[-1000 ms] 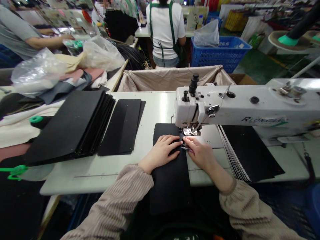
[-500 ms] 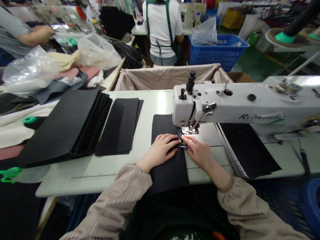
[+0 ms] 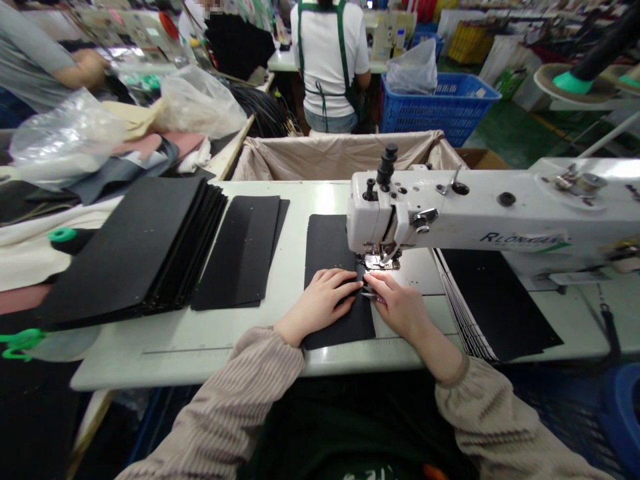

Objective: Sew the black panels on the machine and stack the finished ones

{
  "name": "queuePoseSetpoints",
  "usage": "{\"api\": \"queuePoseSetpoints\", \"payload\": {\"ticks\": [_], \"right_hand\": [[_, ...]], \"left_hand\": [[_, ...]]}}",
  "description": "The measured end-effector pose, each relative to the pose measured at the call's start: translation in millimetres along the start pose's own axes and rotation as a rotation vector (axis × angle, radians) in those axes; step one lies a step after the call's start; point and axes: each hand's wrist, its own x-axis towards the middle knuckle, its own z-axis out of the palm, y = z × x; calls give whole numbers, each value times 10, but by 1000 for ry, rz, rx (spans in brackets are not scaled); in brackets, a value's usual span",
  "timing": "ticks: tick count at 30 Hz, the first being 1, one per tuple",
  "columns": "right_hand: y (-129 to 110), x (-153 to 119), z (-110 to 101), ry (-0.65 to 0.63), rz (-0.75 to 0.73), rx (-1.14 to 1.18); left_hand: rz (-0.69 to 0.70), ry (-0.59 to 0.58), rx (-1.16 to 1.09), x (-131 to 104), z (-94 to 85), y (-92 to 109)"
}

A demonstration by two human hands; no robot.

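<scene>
A black panel (image 3: 327, 243) lies flat on the pale table, its right edge under the needle area of the white sewing machine (image 3: 440, 207). My left hand (image 3: 327, 300) rests on the panel with its fingers spread, tips near the presser foot (image 3: 381, 261). Just right of it, my right hand (image 3: 397, 303) is closed around small metal snips (image 3: 371, 294), its fingertips at the panel's right edge in front of the foot. The underside of the panel is hidden.
A tall stack of black panels (image 3: 135, 243) and a smaller pile (image 3: 240, 253) lie left. Further panels (image 3: 500, 300) rest under the machine arm at right. Behind the table stand a cloth-lined bin (image 3: 320, 159), a blue basket (image 3: 435, 110) and a person in a white shirt (image 3: 330, 63).
The black panel has slid away from me under the machine, its near edge now on the table. My hands have stayed almost in place while the view shifted slightly.
</scene>
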Motion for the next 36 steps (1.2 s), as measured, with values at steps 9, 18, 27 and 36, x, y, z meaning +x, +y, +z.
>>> {"api": "queuePoseSetpoints", "payload": {"ticks": [9, 18, 27, 36], "right_hand": [[2, -5, -5, -2, -9, 6], [2, -7, -11, 0, -6, 14], [11, -6, 5, -1, -6, 11], [27, -9, 12, 4, -9, 42]], "left_hand": [[-7, 8, -9, -4, 33, -28], [-16, 31, -1, 2, 41, -33], [-32, 43, -2, 10, 34, -26], [-93, 83, -4, 35, 102, -58]]}}
